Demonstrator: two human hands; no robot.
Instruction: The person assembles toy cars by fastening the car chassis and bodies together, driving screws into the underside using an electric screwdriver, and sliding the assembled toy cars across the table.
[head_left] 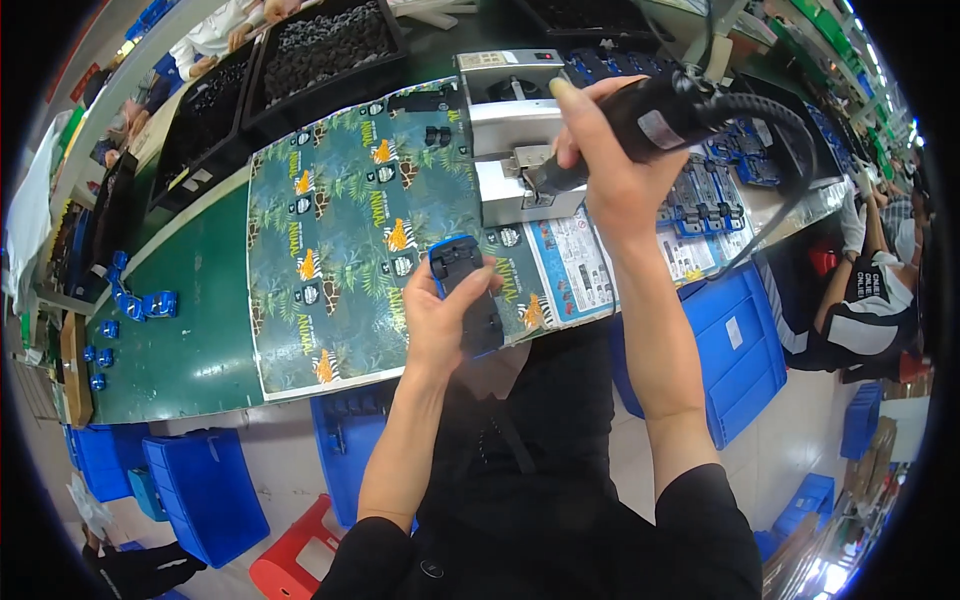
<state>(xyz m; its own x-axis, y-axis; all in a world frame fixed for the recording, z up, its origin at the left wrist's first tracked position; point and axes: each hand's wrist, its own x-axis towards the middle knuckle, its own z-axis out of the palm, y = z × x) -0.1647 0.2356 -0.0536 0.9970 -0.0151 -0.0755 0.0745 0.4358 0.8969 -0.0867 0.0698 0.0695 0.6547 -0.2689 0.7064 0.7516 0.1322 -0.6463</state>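
Observation:
My left hand (436,325) is closed round a blue toy car (467,285), its black underside facing up and the thumb pressed on it, near the table's front edge. My right hand (622,185) grips a black electric screwdriver (650,118) held aslant, with a coiled cable running off to the right. The screwdriver's tip is at the small front outlet of a silvery metal screw feeder (515,135); whether it touches a screw there is too small to tell. Beneath the car lies a printed jungle-pattern sheet (350,240).
Black trays of small dark parts (325,55) stand at the far left. Rows of blue and black car parts (705,200) lie right of the feeder. Small blue pieces (158,304) sit on the green table (205,375). Below are blue crates (740,340) and a red stool (290,560). Co-workers sit nearby.

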